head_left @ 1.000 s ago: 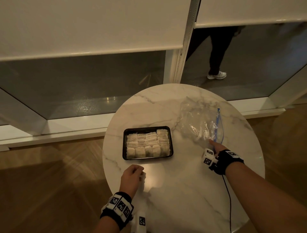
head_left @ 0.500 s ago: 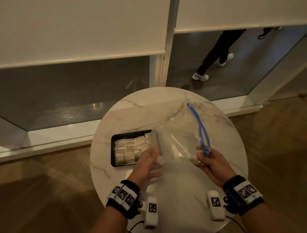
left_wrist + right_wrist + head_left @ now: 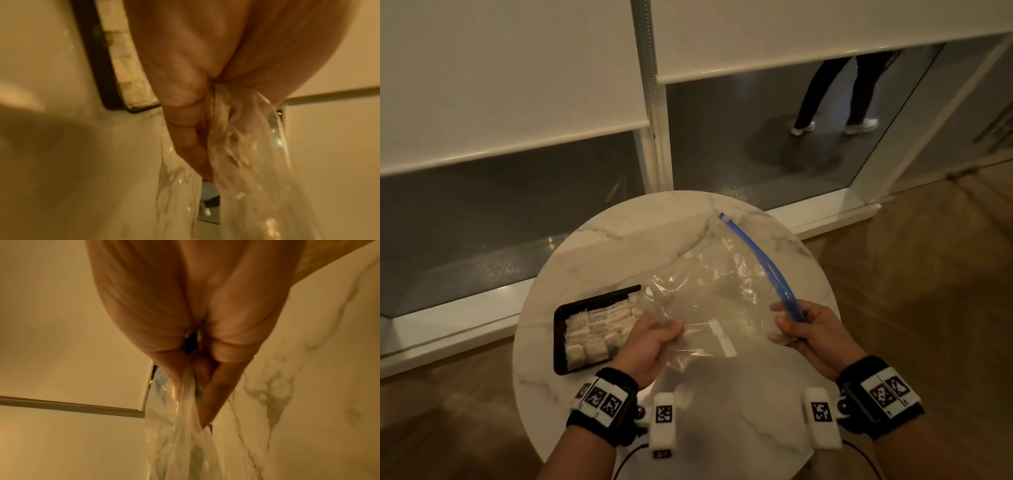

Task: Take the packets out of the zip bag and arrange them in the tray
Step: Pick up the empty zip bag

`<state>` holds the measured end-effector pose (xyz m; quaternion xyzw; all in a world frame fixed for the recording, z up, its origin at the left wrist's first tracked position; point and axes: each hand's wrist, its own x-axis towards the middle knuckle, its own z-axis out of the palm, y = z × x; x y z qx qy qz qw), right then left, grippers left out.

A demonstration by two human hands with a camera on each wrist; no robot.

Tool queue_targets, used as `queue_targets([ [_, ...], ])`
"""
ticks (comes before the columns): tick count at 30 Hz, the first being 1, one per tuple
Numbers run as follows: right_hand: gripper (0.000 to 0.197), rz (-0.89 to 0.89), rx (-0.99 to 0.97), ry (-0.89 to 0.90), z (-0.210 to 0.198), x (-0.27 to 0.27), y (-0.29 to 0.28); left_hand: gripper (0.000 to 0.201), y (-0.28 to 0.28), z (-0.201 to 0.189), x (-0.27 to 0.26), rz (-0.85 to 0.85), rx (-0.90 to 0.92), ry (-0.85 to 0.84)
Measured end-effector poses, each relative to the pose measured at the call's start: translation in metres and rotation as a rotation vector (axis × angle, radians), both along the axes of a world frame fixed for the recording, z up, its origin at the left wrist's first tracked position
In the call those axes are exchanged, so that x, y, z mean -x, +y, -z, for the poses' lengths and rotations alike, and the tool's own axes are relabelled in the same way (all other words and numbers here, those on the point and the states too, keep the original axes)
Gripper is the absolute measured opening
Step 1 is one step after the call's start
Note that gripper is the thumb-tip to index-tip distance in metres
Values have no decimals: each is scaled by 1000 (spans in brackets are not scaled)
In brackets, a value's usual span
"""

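Observation:
A clear zip bag [image 3: 715, 291] with a blue zip strip [image 3: 763, 260] hangs stretched above the round marble table [image 3: 640, 240]. My left hand [image 3: 654, 337] grips the bag's crumpled bottom corner [image 3: 236, 129]. My right hand [image 3: 803, 325] pinches the zip end of the bag [image 3: 185, 402]. A black tray [image 3: 561, 335] filled with rows of white packets [image 3: 599, 329] sits on the table's left side, just left of my left hand; its edge [image 3: 92, 56] shows beside my knuckles. Whether any packet is inside the bag I cannot tell.
The table stands by a floor-level window with lowered white blinds [image 3: 517, 85]. A person's legs and white shoes [image 3: 835, 126] are seen through the glass. Wooden floor [image 3: 911, 274] surrounds the table. Wrist cameras [image 3: 664, 421] hang over the table's near edge.
A second ago the bag lay on the table under my right hand and my left hand was near the tray. Both hands have since taken hold of the bag and lifted it.

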<state>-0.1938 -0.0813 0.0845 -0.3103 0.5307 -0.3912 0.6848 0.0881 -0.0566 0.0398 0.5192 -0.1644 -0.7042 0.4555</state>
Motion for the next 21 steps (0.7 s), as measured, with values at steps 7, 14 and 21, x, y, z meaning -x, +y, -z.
queue_targets([
  [7,55,157,76,-325,-8,40,-44,51,-6,-29,70,-199,209,-95],
  [14,93,-24,-15,-573,-6,76,-36,62,-10,-42,196,-203,257,-158],
  [21,62,-165,362,-31,9,150,-48,48,-6,-50,253,-263,122,-53],
])
